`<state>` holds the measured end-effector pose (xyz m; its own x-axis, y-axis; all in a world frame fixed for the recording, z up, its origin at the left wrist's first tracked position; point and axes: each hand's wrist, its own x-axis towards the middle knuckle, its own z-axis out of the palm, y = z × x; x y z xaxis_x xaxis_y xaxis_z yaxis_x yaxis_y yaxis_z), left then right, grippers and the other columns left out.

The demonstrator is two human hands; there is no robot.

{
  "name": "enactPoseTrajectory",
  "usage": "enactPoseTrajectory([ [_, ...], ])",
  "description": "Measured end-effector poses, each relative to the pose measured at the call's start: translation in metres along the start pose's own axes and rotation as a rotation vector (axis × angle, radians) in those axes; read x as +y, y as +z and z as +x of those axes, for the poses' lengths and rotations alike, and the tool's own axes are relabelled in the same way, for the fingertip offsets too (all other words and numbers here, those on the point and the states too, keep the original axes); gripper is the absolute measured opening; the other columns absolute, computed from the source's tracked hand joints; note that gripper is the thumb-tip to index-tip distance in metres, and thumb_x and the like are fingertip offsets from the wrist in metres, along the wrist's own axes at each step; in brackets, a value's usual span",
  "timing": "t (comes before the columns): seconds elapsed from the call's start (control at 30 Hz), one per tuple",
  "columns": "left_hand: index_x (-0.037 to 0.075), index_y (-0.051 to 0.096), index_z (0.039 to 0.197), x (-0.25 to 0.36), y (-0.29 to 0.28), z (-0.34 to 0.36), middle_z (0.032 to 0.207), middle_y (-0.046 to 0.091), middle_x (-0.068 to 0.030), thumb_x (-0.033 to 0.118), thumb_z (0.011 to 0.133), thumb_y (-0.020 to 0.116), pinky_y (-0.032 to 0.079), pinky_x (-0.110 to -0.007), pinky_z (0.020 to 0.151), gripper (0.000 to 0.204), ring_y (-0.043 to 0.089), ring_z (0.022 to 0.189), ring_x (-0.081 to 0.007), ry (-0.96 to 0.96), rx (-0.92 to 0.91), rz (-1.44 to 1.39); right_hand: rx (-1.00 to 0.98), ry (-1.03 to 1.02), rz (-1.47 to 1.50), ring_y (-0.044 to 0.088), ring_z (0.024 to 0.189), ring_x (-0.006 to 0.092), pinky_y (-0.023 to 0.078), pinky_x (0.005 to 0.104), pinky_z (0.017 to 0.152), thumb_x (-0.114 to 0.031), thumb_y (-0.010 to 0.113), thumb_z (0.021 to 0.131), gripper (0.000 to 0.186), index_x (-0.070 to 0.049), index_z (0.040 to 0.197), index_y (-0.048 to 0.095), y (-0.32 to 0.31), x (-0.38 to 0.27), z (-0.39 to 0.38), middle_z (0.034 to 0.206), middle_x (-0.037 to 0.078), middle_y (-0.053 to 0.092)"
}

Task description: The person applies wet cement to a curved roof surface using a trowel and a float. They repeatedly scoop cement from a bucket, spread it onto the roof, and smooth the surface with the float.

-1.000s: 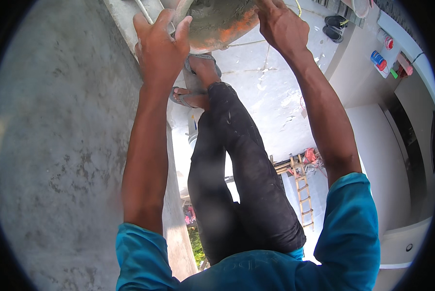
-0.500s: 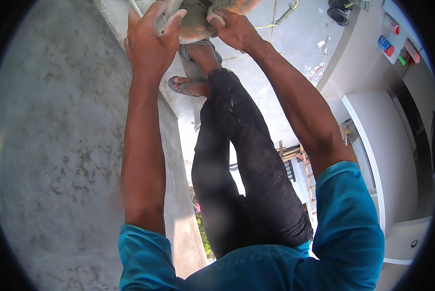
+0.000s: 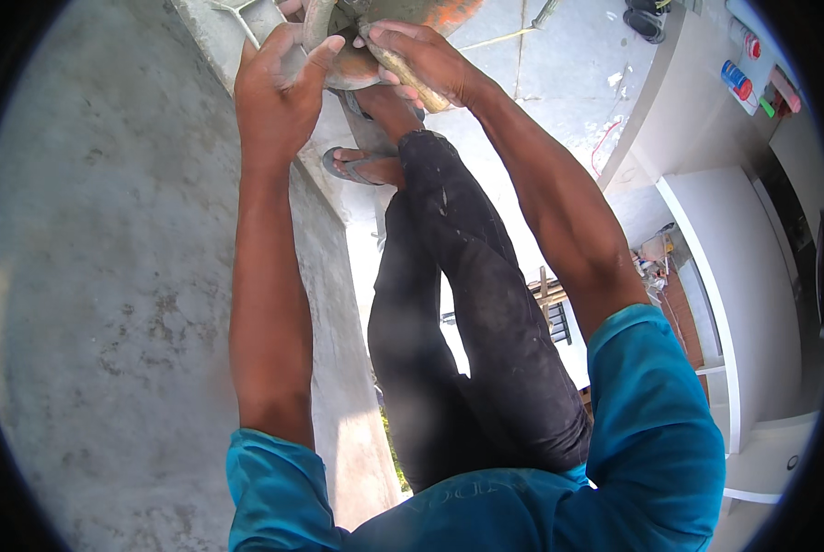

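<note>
At the top edge, my left hand (image 3: 279, 97) closes around a grey, curved handle-like piece (image 3: 318, 23), its thumb along the near side. My right hand (image 3: 421, 63) wraps a worn wooden handle (image 3: 410, 81) that slants toward the lower right. The tool's far end lies over a shallow pan (image 3: 451, 13), grey with orange patches, and is partly cut off by the frame. Grey smears of what looks like wet mortar are in the pan. A thin pale metal bracket (image 3: 237, 11) shows beside my left fingers; what it belongs to is unclear.
A grey plastered wall surface (image 3: 108, 276) fills the left. Below the pan are my feet in grey flip-flops (image 3: 361, 167). Dark shoes (image 3: 645, 23) lie on the pale tiled floor (image 3: 559, 92). White cabinetry (image 3: 734, 276) and a blue-and-red can (image 3: 736, 81) are at right.
My right hand has turned and drawn slightly down, so the wooden handle now shows in it. My left hand has shifted a little down and left. The pan sits slightly higher.
</note>
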<state>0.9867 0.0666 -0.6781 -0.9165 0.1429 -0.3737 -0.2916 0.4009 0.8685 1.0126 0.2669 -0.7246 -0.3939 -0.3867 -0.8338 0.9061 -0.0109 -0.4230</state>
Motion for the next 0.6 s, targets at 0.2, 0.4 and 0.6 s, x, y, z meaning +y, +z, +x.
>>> enactPoseTrajectory([
  [0.2, 0.000, 0.068, 0.101, -0.011, -0.011, 0.001, 0.105, 0.065, -0.0077, 0.020, 0.090, 0.074, 0.050, -0.030, 0.079, 0.024, 0.061, 0.090, -0.0153, -0.107, 0.069, -0.118, -0.110, 0.000, 0.228, 0.046, 0.042, 0.0091, 0.040, 0.0251, 0.036, -0.047, 0.044, 0.102, 0.047, -0.008, 0.126, 0.055, -0.005, 0.003, -0.009, 0.064, 0.002, 0.048],
  [0.4, 0.003, 0.067, 0.101, -0.033, -0.013, 0.009, 0.094, 0.066, -0.0008, 0.023, 0.091, 0.074, 0.048, -0.024, 0.073, 0.023, 0.057, 0.082, -0.0078, -0.358, 0.103, -0.530, -0.076, 0.024, 0.170, 0.045, 0.038, 0.0094, 0.040, 0.0234, 0.035, -0.051, 0.043, 0.101, 0.051, -0.008, 0.126, 0.053, -0.011, -0.015, -0.063, 0.061, 0.003, 0.047],
  [0.6, 0.000, 0.066, 0.101, -0.054, -0.015, 0.018, 0.096, 0.069, -0.0063, 0.023, 0.091, 0.074, 0.052, -0.025, 0.073, 0.027, 0.063, 0.082, -0.0109, -0.487, 0.120, -0.625, -0.002, 0.018, 0.137, 0.045, 0.037, 0.0103, 0.040, 0.0237, 0.035, -0.050, 0.043, 0.102, 0.051, -0.005, 0.123, 0.053, -0.021, -0.042, -0.116, 0.060, 0.004, 0.047],
])
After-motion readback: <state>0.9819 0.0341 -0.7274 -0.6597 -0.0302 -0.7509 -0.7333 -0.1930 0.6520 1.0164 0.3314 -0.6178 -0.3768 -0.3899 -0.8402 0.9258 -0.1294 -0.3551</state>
